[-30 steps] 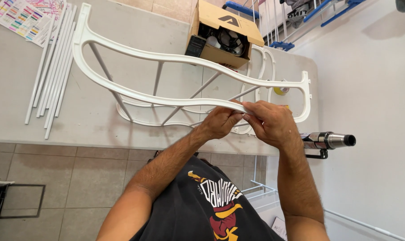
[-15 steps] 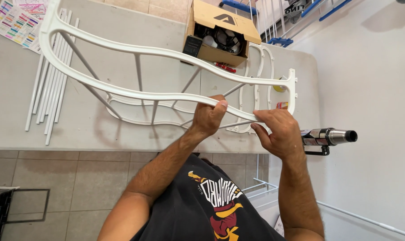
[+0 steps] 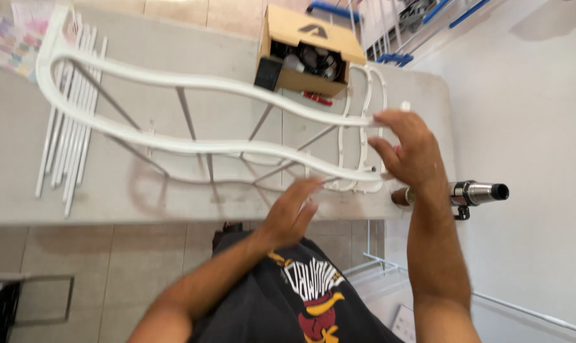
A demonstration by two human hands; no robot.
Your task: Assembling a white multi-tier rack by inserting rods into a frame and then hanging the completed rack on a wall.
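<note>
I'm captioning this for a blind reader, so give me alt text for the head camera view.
A person's right hand holds the end of a long, wavy white frame above a grey table, while the left hand hovers open just below it. White rods and an open cardboard box lie on the table.

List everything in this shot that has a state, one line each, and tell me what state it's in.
Right hand: gripping the end of the white frame.
Left hand: open, blurred, off the frame.
White curved frame: raised above the table.
Cardboard box: open, dark parts inside.
White rods: lying loose in a bundle.
Second white frame: flat on the table.
</note>
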